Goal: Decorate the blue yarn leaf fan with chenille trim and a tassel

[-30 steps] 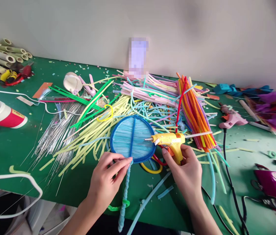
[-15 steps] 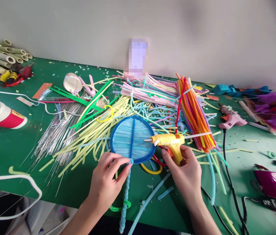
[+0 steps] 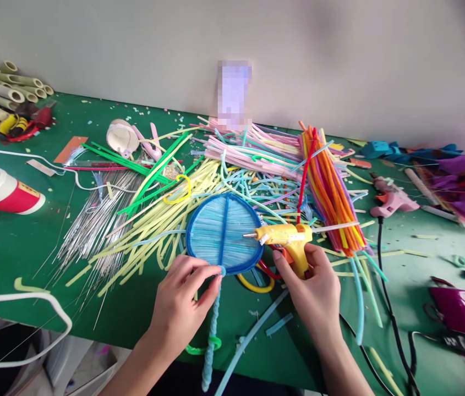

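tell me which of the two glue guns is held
The yellow pistol-shaped plastic glue gun, gripped in the right hand; the pink pistol-shaped plastic glue gun lies on the green tabletop, untouched.

The left hand [image 3: 186, 291] and right hand [image 3: 312, 286] are bare and slim-fingered; the forearms [image 3: 139, 357], over the table [image 3: 17, 242], are bare too. Below its near edge, dark cloth [image 3: 251, 385] shows, too dim for detail.

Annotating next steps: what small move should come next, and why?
Probably ease the yellow plastic glue gun toward the pinch point: the right hand holds it with the silver metal nozzle pointing across the round blue striped disc, while the left hand pinches the light-blue twisted fuzzy stem by the disc's lower edge.
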`<state>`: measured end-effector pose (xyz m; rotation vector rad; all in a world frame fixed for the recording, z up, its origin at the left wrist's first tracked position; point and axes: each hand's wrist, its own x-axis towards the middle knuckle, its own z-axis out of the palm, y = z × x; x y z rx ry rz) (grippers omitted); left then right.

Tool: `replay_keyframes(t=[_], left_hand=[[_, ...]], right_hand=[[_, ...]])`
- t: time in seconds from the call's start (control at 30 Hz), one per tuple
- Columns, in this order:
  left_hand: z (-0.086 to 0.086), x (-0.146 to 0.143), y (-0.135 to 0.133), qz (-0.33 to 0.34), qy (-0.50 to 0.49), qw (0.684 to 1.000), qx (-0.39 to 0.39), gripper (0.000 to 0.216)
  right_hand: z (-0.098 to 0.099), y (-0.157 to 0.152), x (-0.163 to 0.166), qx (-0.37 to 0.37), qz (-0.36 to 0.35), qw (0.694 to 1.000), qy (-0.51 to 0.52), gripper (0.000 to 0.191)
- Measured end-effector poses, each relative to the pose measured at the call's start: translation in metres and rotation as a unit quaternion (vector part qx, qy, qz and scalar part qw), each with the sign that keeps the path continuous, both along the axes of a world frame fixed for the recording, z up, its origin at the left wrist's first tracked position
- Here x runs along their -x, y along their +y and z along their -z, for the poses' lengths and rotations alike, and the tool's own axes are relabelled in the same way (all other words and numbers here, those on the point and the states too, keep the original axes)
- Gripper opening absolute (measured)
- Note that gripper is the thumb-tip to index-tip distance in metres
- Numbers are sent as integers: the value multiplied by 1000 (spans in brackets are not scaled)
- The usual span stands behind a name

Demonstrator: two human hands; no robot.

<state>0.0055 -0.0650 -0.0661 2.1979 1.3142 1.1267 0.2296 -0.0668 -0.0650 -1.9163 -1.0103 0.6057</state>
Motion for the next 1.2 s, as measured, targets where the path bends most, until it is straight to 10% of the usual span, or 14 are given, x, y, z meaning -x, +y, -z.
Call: replay_keyframes(t=[1.2], left_hand=[[0,0,2,0,25,1000,1,16]], right_hand=[[0,-1,1,3,-7,1000,-26,45]])
